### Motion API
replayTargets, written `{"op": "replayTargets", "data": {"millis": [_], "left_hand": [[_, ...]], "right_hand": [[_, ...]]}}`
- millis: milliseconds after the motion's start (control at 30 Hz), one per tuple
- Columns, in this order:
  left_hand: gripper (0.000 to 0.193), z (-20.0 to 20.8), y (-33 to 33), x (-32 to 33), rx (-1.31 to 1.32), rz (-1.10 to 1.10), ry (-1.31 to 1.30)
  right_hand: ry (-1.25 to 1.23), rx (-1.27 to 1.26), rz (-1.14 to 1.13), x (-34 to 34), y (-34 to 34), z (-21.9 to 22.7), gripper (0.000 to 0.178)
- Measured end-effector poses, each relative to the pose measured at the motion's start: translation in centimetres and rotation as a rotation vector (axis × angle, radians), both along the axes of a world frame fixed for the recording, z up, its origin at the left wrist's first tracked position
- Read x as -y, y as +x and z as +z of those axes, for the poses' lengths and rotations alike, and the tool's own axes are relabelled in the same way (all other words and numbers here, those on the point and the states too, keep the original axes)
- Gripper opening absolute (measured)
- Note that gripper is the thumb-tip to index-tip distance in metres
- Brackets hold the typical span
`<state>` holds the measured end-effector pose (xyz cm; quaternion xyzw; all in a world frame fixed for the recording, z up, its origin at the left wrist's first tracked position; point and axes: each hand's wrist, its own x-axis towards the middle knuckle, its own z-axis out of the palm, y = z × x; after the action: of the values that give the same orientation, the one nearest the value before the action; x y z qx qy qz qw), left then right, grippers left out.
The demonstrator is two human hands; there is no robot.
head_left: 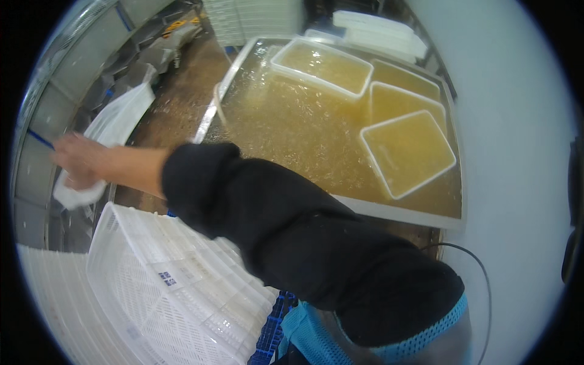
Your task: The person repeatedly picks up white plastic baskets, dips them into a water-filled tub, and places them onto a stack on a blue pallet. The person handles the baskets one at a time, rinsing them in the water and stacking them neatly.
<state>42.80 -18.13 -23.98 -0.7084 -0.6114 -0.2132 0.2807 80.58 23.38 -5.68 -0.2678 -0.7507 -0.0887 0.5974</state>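
Note:
My right hand (80, 161), at the end of a black sleeve, stretches far to the left. Blurred by motion, its fingers close on a white plastic basket (125, 115) seen nearly edge-on. Below that arm, nested white perforated baskets (149, 267) lie tipped in a row at the lower left. To the right is a wide tank (389, 210) of murky yellow-brown water. Several white-rimmed baskets (409, 155) sit in the water along its far and right sides. My left hand is out of sight.
A pale hose (218, 103) hangs over the tank's left rim. Stacked white baskets (252, 21) and white blocks (380, 33) stand behind. Blue pallet grating (274, 322) shows low down. A dark cable (483, 274) curves beside the right wall (517, 152). Brown wet floor (188, 85) lies left of the tank.

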Motion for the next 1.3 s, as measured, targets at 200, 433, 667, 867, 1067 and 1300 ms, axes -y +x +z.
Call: {"op": "replayTargets", "data": {"millis": [200,433,667,867,1067,1300], "left_hand": [[0.038,-2.5,-4.2,-0.1,0.459,-0.235,-0.178],[0.048,-1.1,-2.5,-0.5,0.515,-0.137,-0.266],[0.046,0.0,2.0,-1.8,0.477,-0.05,-0.229],[0.045,0.4,2.2,-1.6,0.479,-0.035,-0.206],[0.044,-0.5,0.9,-0.7,0.506,-0.052,-0.189],[0.044,-2.6,-3.8,-0.6,0.534,-0.086,-0.153]], "right_hand": [[-0.813,-0.256,-0.226,11.4,18.7,-29.9,0.051],[-1.556,-0.033,-1.233,43.7,44.1,-53.0,0.046],[-1.818,-0.017,-1.286,56.3,46.8,-63.0,0.024],[-1.795,-0.052,-1.26,56.7,47.0,-60.7,0.025],[-1.607,-0.106,-1.352,55.6,48.8,-52.4,0.028],[-1.356,0.059,-1.493,54.5,59.8,-37.9,0.035]]}}
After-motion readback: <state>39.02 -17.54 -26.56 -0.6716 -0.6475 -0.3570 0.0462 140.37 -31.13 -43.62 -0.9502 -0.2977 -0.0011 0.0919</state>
